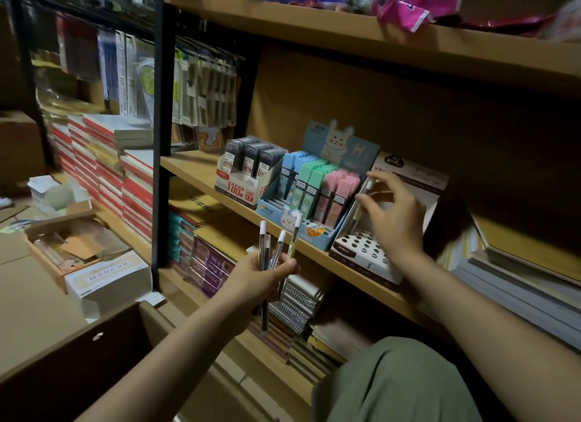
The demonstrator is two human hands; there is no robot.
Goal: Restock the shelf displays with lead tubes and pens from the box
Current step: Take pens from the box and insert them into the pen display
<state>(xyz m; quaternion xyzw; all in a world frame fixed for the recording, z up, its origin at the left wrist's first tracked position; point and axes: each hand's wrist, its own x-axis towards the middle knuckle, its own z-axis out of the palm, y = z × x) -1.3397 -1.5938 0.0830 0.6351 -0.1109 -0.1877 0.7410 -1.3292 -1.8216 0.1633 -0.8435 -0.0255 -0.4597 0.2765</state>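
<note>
Dim stockroom shelf (201, 170). Left hand (267, 273) clamped round spare pens (276, 248) as reserve; right hand (393, 214) pinching one pen (364, 192) over holed display (367, 251), apparently for slotting.

I have one view only, the head camera, worn by the person and looking forward and down, turned slightly right toward the wooden shelf (195, 167). It sits close: both forearms enter from the bottom edge and the hands fill the middle, the left hand (267, 273) lower and nearer, the right hand (393, 214) further in, at the white pen display (371, 255). The wide lens bends the shelf boards, so the upper shelf (345, 25) slants down across the top right. A knee in green cloth (399, 384) crowds the lower right corner, and a brown cardboard box (56, 358) sits at lower left. With no second view, nothing is shared.
</note>
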